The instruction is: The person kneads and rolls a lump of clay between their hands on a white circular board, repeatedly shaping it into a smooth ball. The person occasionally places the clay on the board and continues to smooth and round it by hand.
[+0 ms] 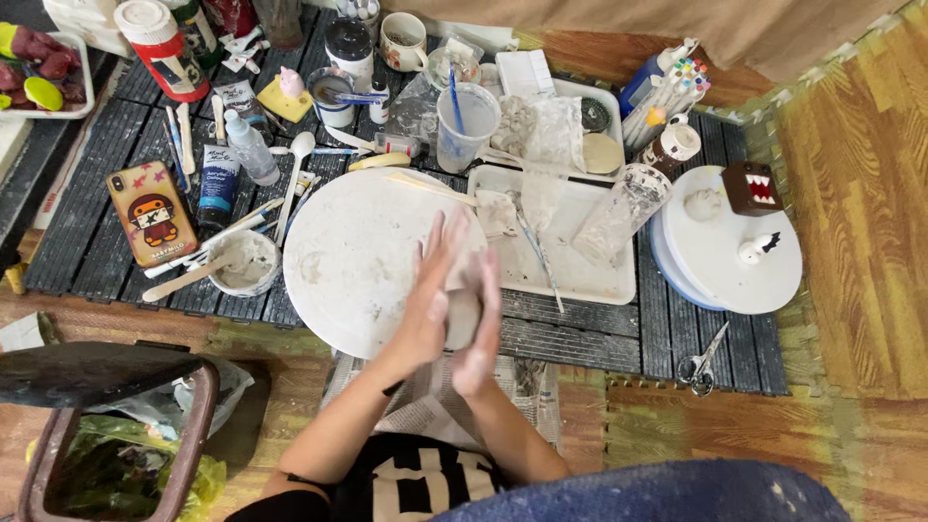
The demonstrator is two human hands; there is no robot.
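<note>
A grey lump of clay [464,317] is pressed between the two hands, the left hand [428,300] flat against its left side with fingers extended and the right hand [480,329] flat against its right side, palms facing each other. The lump is held just above the near right edge of a round white board [338,256], which is laid on a dark slatted counter [580,333]. A white tray [580,266] is set just right of the board, and a small bowl [246,263] with a wooden stick is placed to its left. Scissors [701,362] are seen well to the right.
</note>
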